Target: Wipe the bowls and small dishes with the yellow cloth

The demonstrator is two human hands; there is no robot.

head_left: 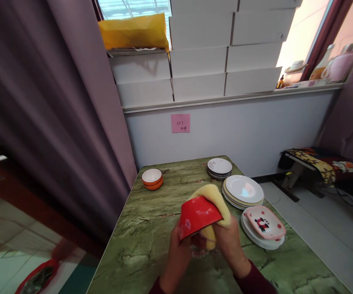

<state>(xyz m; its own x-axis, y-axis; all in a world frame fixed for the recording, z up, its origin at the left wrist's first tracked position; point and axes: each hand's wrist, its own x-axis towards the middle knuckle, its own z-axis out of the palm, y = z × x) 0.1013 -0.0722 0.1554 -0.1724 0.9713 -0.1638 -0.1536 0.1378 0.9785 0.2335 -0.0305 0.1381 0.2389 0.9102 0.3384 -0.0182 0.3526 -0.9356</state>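
A red bowl (pixel 199 215) with a small flower print is held tilted on its side above the table, its opening turned down toward me. My left hand (pixel 178 249) grips its left edge, with the fingertips partly hidden behind the bowl. Wrapped over the bowl's right rim is a yellow cloth (pixel 214 196), part of which also hangs inside below the rim. My right hand (pixel 229 241) is closed on the cloth at that rim, pressing it against the bowl.
Two stacked orange bowls (pixel 153 179) stand at the table's (pixel 139 228) far left. Along the right side are a stack of small plates (pixel 219 167), larger white plates (pixel 244 190), and plates topped by a square pink-rimmed dish (pixel 266 222). A wall (pixel 225 130) borders the far edge.
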